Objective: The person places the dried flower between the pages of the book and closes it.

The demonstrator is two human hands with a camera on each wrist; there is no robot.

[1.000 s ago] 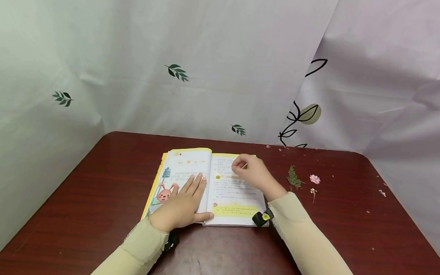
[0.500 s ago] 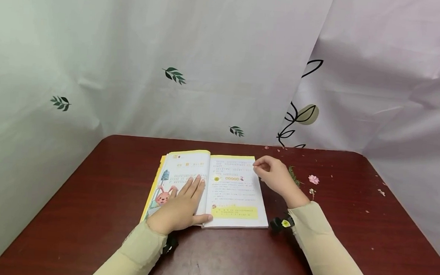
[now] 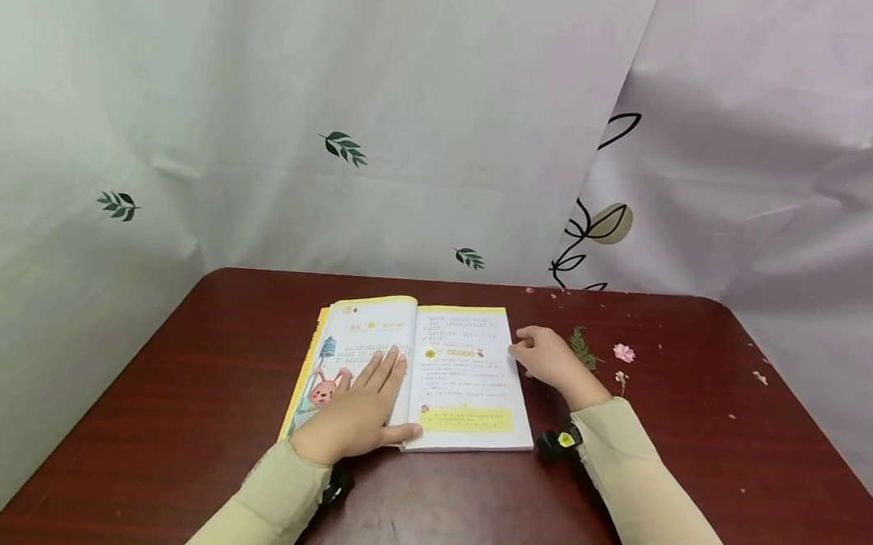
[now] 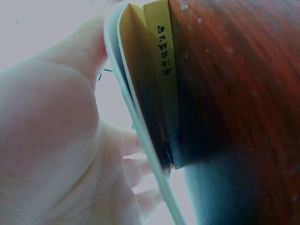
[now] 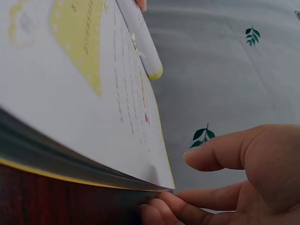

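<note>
An open book (image 3: 467,389) lies on the table, with a pink rabbit printed on its left page. My left hand (image 3: 358,412) rests flat on that page, thumb across the spine near the bottom edge; in the left wrist view its palm (image 4: 51,122) hides part of the book. At the book's right edge is my right hand (image 3: 550,359). In the right wrist view its thumb stands apart above the page corner, and its fingers (image 5: 206,199) lie low beside the book's edge. A small yellow flower-like spot (image 3: 430,354) shows on the right page.
Right of my right hand lie a green fern leaf (image 3: 582,346), a pink flower (image 3: 624,352) and a small pale flower on a stem (image 3: 621,381). Small bits (image 3: 760,377) dot the table's right side. A pale curtain (image 3: 414,140) hangs behind the table (image 3: 140,422).
My right hand has moved right, from above the right page to the book's right edge, and lowered a little. Its thumb and fingers have come apart. The left hand stays put.
</note>
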